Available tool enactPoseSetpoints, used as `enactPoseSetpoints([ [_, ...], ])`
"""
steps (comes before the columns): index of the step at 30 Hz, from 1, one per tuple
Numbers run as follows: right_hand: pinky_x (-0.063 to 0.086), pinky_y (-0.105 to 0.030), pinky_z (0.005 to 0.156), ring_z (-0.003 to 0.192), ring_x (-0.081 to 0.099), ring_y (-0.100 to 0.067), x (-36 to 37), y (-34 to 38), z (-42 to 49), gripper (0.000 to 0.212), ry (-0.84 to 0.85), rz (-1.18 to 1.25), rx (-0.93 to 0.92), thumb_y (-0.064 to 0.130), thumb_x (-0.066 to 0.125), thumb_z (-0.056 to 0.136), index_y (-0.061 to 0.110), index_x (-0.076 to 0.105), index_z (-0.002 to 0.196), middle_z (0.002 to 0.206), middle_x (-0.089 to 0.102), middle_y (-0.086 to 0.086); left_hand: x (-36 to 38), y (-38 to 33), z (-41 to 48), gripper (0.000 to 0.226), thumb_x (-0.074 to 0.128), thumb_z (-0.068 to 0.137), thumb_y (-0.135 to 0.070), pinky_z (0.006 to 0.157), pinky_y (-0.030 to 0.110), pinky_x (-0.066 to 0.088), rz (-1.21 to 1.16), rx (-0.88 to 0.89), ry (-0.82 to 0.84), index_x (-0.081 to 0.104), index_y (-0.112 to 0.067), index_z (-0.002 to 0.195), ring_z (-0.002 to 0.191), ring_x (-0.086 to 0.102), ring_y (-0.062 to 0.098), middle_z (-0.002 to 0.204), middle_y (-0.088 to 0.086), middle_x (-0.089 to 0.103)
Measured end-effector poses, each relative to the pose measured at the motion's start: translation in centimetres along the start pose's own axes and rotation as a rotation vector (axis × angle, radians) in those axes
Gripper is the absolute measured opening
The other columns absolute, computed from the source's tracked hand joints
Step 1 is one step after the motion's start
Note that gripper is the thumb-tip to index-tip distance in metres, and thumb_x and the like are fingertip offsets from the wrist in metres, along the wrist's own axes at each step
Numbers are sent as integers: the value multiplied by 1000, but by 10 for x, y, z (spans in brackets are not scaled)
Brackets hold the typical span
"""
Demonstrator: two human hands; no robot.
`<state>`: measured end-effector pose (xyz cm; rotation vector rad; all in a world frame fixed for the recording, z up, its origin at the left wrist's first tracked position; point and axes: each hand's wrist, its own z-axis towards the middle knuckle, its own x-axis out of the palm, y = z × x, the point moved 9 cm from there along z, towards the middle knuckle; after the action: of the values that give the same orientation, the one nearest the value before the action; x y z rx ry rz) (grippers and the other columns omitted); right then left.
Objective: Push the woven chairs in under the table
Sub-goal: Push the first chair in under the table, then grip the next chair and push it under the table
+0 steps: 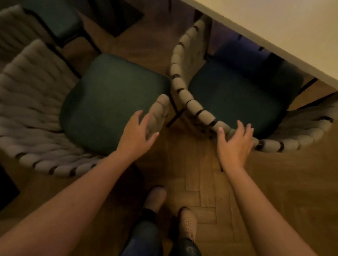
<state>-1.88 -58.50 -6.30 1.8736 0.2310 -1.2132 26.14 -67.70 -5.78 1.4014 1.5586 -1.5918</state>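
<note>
left hand [137, 132] open, fingers spread at left woven chair [28, 102] arm tip | right hand [236, 141] open, resting on right woven chair [197, 107] back rim | surface [297, 26] edge over right seat

No readable text, labels, brands, numbers or signs anywhere in view. Checked chairs, table edge, floor, shoes, trousers: nothing legible. Frame dim and motion-blurred.
</note>
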Motion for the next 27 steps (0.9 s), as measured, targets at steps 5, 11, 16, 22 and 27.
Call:
enactPoseSetpoints([
  [5, 16, -49, 120, 148, 11, -26, 64, 85, -88, 69, 191, 38, -178, 49, 50, 95, 12, 30, 149, 159, 17, -12, -21, 84, -84, 76, 46, 86, -59, 108, 46, 34, 121, 13, 7, 43, -8, 142, 132, 40, 36, 144, 21, 39],
  [11, 10, -42, 121, 148, 12, -25, 153, 202, -196, 75, 332, -44, -536, 55, 56, 89, 12, 36, 147, 157, 23, -13, -52, 208, -138, 98, 40, 72, -78, 116, 49, 19, 203, 78, 110, 33, -16, 148, 139, 31, 31, 146, 12, 39],
  [16, 10, -42, 119, 145, 25, -26, 235, 278, -283, 77, 403, -184, -768, 65, 49, 86, 12, 46, 141, 151, 38, -13, -89, 306, -149, 103, 40, 69, -81, 117, 53, 14, 297, 185, 180, 33, -15, 148, 141, 29, 24, 148, 6, 41],
  [22, 17, -48, 118, 133, 41, -24, 308, 303, -323, 87, 611, -496, -746, 76, 47, 80, 21, 34, 147, 141, 48, -5, -108, 360, -119, 84, 61, 83, -56, 117, 54, 3, 484, 269, 309, 25, -21, 150, 146, 15, 24, 154, 3, 30],
  [27, 44, -43, 96, 102, 63, -25, 318, 292, -299, 50, 569, -645, -652, 54, 57, 86, 26, 50, 126, 111, 66, -2, -101, 377, -89, 62, 61, 86, -43, 115, 61, -2, 673, 290, 426, 40, -25, 141, 136, 38, 23, 138, 2, 51],
])
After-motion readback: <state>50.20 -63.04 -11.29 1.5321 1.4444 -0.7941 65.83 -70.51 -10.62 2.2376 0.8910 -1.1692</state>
